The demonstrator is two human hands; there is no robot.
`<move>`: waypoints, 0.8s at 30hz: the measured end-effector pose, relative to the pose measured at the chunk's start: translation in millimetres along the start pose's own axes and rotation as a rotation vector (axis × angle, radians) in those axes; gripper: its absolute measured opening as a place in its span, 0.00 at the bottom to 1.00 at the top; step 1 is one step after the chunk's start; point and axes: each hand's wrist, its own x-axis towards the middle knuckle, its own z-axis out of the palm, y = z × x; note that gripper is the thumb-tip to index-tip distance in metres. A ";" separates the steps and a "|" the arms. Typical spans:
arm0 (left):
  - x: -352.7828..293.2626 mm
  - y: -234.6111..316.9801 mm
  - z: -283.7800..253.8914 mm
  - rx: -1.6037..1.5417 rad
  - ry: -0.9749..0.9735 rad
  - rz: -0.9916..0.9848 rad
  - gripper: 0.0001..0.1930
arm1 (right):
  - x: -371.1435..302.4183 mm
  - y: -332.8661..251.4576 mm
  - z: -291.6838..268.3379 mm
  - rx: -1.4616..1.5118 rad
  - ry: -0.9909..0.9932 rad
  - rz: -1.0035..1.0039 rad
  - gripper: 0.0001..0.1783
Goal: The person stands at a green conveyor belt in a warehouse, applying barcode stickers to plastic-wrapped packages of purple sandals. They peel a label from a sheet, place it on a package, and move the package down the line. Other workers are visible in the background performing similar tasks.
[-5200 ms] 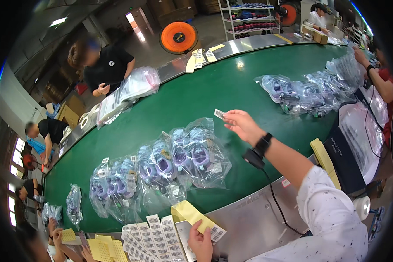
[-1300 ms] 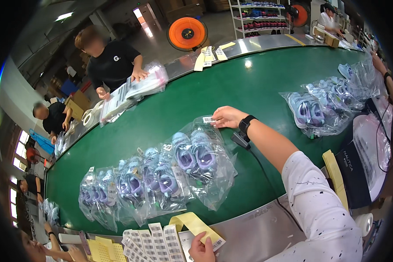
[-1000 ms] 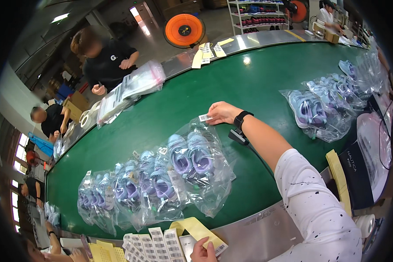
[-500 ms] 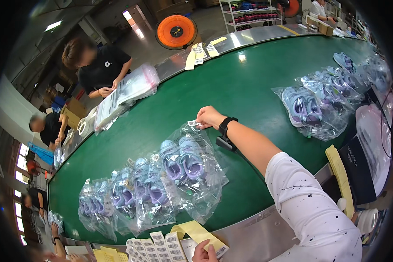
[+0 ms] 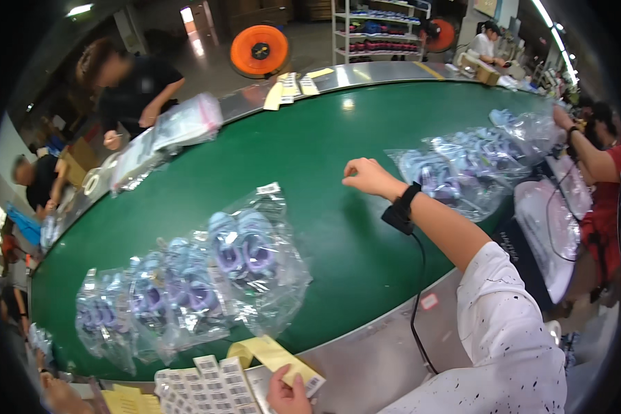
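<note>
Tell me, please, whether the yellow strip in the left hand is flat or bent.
Bent: the yellow strip curves over at one end; the left hand holds it near the other.

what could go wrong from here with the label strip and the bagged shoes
The black cable from the right wrist could snag the left row of bagged shoes on a leftward sweep. The yellow label strip in the left hand curls beside label sheets and might drag them. The bags crowd together, so shifting one may tug its neighbour.
</note>
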 end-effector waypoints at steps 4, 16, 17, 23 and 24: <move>-2.3 -11.0 3.7 -0.033 -0.027 0.048 0.13 | -79.1 31.7 -79.8 -0.583 0.148 0.161 0.17; 7.8 -40.9 23.4 -0.109 -0.046 0.218 0.12 | -81.6 15.5 -25.4 -0.055 0.136 -0.007 0.08; 6.9 -40.2 25.0 -0.103 -0.047 0.218 0.12 | -80.6 -16.3 -14.2 0.130 0.127 -0.112 0.08; -1.0 -36.3 20.3 -0.278 0.042 0.168 0.10 | -165.9 -189.3 20.5 0.568 -0.167 -0.519 0.12; -1.5 -34.5 19.7 -0.326 0.078 0.174 0.10 | -184.6 -196.6 22.6 0.546 -0.309 -0.512 0.13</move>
